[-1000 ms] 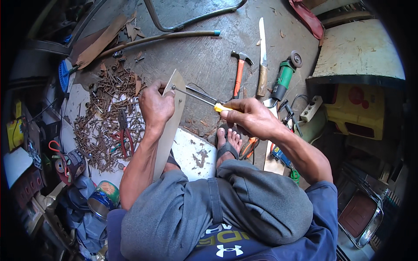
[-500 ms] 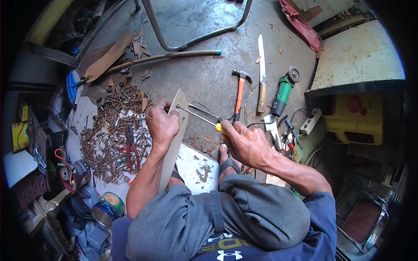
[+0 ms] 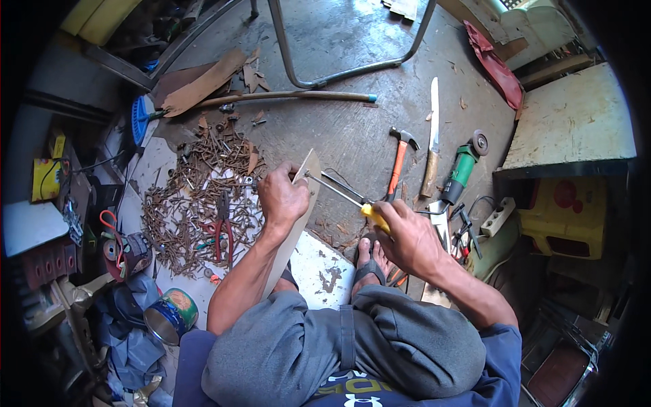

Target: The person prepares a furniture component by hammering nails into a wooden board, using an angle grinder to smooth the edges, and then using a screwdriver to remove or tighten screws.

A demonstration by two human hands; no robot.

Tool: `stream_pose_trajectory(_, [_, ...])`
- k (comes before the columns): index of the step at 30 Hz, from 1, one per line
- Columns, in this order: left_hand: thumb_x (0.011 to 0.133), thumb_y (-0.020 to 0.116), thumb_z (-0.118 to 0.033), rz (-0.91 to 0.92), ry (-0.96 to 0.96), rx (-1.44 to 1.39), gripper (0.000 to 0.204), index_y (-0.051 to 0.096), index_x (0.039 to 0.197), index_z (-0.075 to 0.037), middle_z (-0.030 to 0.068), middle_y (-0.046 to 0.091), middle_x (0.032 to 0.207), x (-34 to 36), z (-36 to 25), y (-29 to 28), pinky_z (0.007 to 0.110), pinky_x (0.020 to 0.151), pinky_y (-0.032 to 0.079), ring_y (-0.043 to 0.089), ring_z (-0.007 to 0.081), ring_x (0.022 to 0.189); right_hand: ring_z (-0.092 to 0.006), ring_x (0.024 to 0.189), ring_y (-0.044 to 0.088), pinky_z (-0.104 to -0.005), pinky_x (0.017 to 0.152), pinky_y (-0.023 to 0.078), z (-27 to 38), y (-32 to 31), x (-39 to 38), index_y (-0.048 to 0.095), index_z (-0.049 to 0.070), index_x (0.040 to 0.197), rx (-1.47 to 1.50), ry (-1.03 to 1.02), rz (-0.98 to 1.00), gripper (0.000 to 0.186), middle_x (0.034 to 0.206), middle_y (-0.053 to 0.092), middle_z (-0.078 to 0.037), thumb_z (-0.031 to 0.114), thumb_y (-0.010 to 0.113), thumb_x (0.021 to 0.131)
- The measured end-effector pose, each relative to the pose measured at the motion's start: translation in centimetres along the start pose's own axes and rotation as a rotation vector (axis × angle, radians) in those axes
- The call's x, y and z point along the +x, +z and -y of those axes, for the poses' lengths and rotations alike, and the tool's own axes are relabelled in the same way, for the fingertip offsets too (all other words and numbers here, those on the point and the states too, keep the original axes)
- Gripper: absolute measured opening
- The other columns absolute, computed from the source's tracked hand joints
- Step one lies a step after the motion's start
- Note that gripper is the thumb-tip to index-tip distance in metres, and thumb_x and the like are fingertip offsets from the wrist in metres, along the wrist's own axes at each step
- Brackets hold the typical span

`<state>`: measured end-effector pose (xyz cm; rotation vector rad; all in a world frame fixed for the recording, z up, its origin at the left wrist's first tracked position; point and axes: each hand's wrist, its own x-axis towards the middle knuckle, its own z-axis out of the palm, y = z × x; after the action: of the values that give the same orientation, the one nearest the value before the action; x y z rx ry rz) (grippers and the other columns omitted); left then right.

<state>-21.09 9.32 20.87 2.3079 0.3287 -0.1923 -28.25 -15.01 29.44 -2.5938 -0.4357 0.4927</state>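
Note:
My left hand (image 3: pixel 283 200) grips a long, flat, pale strip (image 3: pixel 311 163) near its pointed upper end. The strip slants down past my left forearm, which hides part of it. In my right hand (image 3: pixel 412 239) is a screwdriver (image 3: pixel 372 213) with a yellow handle and a thin metal shaft. Its tip meets a small screw or fastener near the strip's upper end. My right fingers close round the rear of the handle. Left of the strip, red-handled pliers (image 3: pixel 224 234) lie on a heap of rusty screws and nails (image 3: pixel 180 217).
To the right lie a claw hammer (image 3: pixel 397 169), a long knife (image 3: pixel 432 136), a green angle grinder (image 3: pixel 461 173) and a white power strip (image 3: pixel 498 217). A metal chair frame (image 3: pixel 288 61) stands ahead. An open tin can (image 3: pixel 171 315) sits at lower left, a wooden cabinet (image 3: pixel 569 122) at right.
The whole view has shifted, so things appear further right and lower. My right fingers have moved back along the handle, showing more yellow. The screwdriver tip stays at the same spot on the strip.

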Motion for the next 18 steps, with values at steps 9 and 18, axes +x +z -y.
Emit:
stream_pose_trajectory(9, [0.077, 0.066, -0.01, 0.003, 0.032, -0.044, 0.021, 0.075, 0.095, -0.004, 0.0228, 0.074, 0.084, -0.3, 0.7, 0.1, 0.047, 0.079, 0.055, 0.073, 0.0416, 0.082, -0.0255, 0.082, 0.07, -0.0399, 0.063, 0.053, -0.5, -1.0, 0.8, 0.063, 0.0, 0.132, 0.421, 0.281, 0.223, 0.045, 0.102, 0.072, -0.019, 0.03, 0.065, 0.099])
stream_pose_trajectory(18, [0.079, 0.069, -0.01, 0.037, 0.002, -0.011, 0.022, 0.074, 0.099, -0.001, 0.0215, 0.075, 0.087, -0.2, 0.6, 0.3, 0.043, 0.079, 0.056, 0.074, 0.0369, 0.083, -0.0365, 0.067, 0.068, -0.046, 0.059, 0.053, -0.9, 0.6, 0.4, 0.063, 0.002, 0.119, 0.077, 0.012, -0.044, 0.032, 0.087, 0.067, -0.016, 0.027, 0.063, 0.099])
